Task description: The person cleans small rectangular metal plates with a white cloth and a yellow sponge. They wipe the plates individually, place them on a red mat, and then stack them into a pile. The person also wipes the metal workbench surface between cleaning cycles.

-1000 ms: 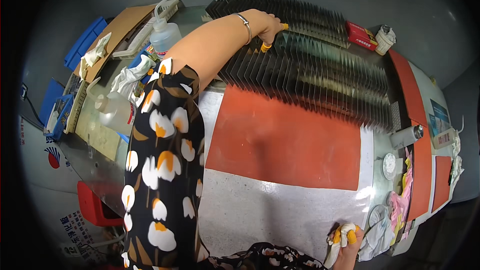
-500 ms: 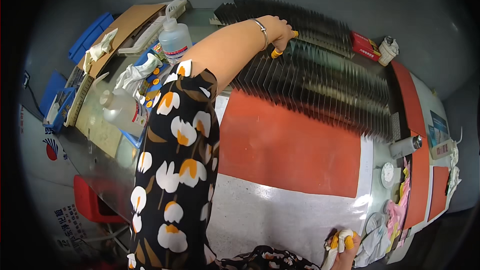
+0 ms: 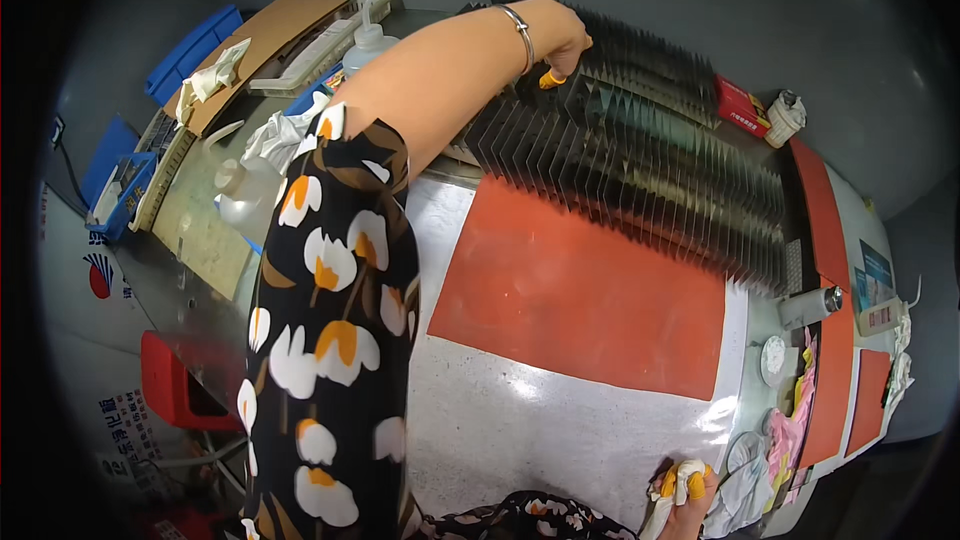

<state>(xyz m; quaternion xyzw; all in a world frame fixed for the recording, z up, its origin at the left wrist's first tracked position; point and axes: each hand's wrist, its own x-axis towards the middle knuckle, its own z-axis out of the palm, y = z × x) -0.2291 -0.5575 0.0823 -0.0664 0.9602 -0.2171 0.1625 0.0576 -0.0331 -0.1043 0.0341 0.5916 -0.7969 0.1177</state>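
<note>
Biggest thing in front of me is the workbench [image 3: 560,420], speckled grey top with a big orange-red mat [image 3: 580,300] laid on it. Along the far edge of the mat runs the rack of dark thin plates [image 3: 650,170], all standing on edge like a row of files. Its long axis goes from far left to near right across the bench.

My left hand [image 3: 562,40] is stretched right out to the far-left end of that rack, so the plates lie straight ahead of it and trail off to the right. It's by far the nearer hand. The fingers, with yellow finger cots, are curled down in among the plates, but I honestly can't tell whether they're pinched on one or just resting there.

My right hand [image 3: 682,490] is way back at the near edge, well apart from the rack, closed around a white cloth [image 3: 662,512].

Smaller stuff: a clear squeeze bottle [image 3: 368,40] left of my arm, flat brown cardboard [image 3: 265,35] beyond it, blue bins [image 3: 190,50] at the far left corner, a small red box [image 3: 742,106] past the rack's far end, and a red stool [image 3: 175,390] on the floor.
</note>
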